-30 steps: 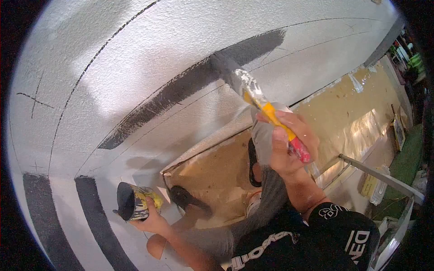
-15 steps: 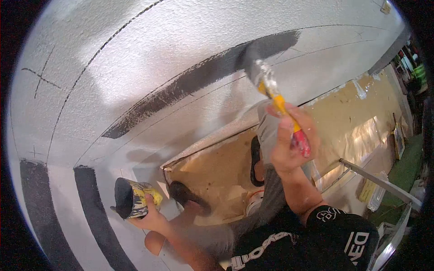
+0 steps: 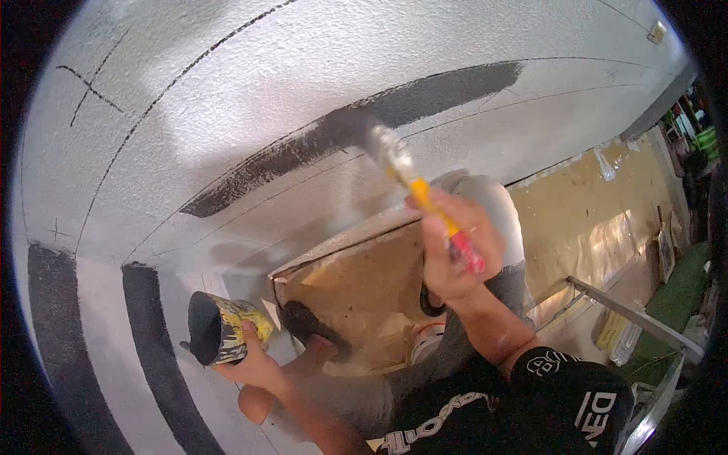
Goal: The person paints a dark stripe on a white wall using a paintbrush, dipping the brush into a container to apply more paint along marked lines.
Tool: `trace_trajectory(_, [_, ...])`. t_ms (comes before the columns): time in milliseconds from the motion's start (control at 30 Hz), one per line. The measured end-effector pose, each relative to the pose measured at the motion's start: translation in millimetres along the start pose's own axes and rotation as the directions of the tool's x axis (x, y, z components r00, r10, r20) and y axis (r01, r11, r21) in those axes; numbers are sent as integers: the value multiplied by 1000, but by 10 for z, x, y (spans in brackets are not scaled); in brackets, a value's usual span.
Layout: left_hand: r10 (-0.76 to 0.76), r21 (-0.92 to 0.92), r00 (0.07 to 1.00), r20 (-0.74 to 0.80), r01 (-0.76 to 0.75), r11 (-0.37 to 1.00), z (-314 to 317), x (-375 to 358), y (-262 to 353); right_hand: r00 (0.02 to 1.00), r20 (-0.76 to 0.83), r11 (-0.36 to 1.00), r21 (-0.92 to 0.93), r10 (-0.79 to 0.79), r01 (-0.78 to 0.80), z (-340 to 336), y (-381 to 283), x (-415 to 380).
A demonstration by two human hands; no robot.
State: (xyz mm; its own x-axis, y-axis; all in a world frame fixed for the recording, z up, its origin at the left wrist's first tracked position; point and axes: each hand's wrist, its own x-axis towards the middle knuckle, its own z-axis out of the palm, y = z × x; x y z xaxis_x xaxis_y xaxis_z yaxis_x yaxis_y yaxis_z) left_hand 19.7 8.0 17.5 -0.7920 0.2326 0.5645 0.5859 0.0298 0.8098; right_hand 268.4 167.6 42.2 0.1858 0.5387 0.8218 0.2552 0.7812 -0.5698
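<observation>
1. Against a bumpy white wall (image 3: 227, 98), my right hand (image 3: 464, 241) grips a brush (image 3: 419, 189) by its slim yellow-and-red handle; the blurred bristles meet a long, curved, dark grey stripe (image 3: 462, 89), rough-edged at its lower left end.
2. My left hand (image 3: 254, 365) clasps a round yellow pot (image 3: 235, 326), smeared black, its wide mouth tipped leftward.
3. Beyond my right arm, a crinkled, shiny brown sheet (image 3: 588, 201) borders the wall.

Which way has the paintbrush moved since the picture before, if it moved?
Yes, the paintbrush moved left along the curved dark stripe, farther from the stripe's right end.
</observation>
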Motion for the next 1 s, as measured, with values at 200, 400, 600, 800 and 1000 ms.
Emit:
trace_trajectory(200, [-48,53,999,2,48,997,-52,16,-109,981,-186,998,-24,48,-53,-215,237,-7])
trace_trajectory(400, [1,5,1000,-3,-1,1000,-40,36,-122,942,-321,995,41,97,-88,-237,189,-16])
trace_trajectory(600, [-27,56,999,26,25,998,-74,16,-160,985,-168,999,6,45,-45,-82,125,-62])
trace_trajectory(800, [-46,-33,999,6,46,998,-27,11,-76,999,3,998,-55,33,-32,120,-102,-134])
trace_trajectory(1000, [-70,14,998,3,70,997,-54,24,-175,999,1,999,-18,45,-45,54,-67,-184])
